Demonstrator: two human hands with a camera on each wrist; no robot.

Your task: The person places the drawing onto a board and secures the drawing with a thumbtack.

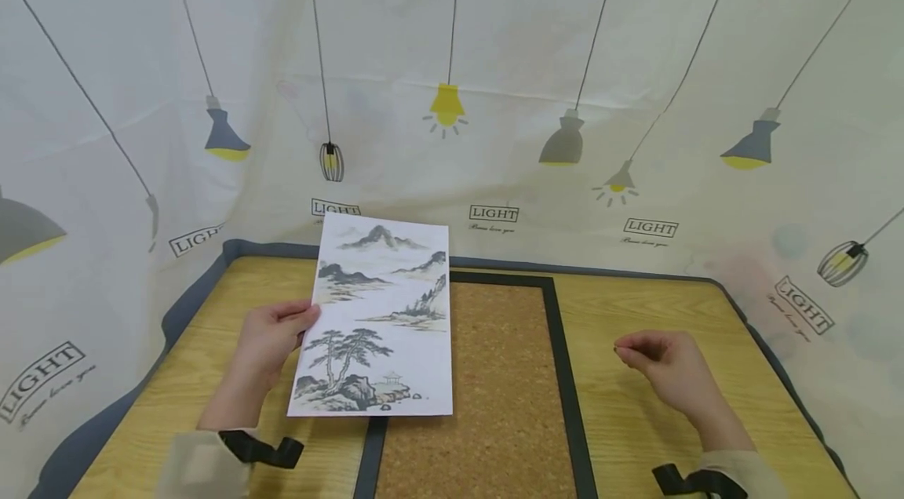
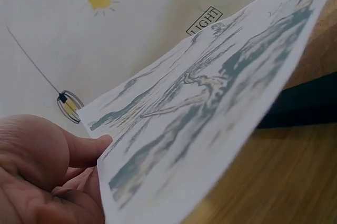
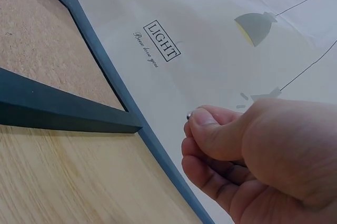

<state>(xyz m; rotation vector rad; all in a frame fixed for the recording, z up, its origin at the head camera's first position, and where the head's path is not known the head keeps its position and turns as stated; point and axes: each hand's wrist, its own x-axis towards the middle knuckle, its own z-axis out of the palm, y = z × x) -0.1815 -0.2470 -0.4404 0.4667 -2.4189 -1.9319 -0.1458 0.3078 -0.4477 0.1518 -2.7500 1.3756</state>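
A white sheet with a landscape print (image 1: pixel 417 350) of mountains and pine trees is held up at its left edge by my left hand (image 1: pixel 264 342). In the left wrist view the thumb (image 2: pixel 87 150) lies on the front face of the print and the other fingers are partly behind it. The sheet covers the upper left part of a cork board (image 1: pixel 487 373) with a dark frame. To the right of the board, my right hand (image 1: pixel 671 369) pinches a small shiny metal piece (image 3: pixel 189 116) between thumb and forefinger; most of it is hidden.
The board lies on a wooden table (image 1: pixel 636 436). Behind and at both sides hangs a pale cloth (image 1: pixel 523 28) printed with lamps, its dark border along the table's edge. A black strap (image 1: pixel 257 449) is on the left wrist, another (image 1: pixel 699 481) on the right.
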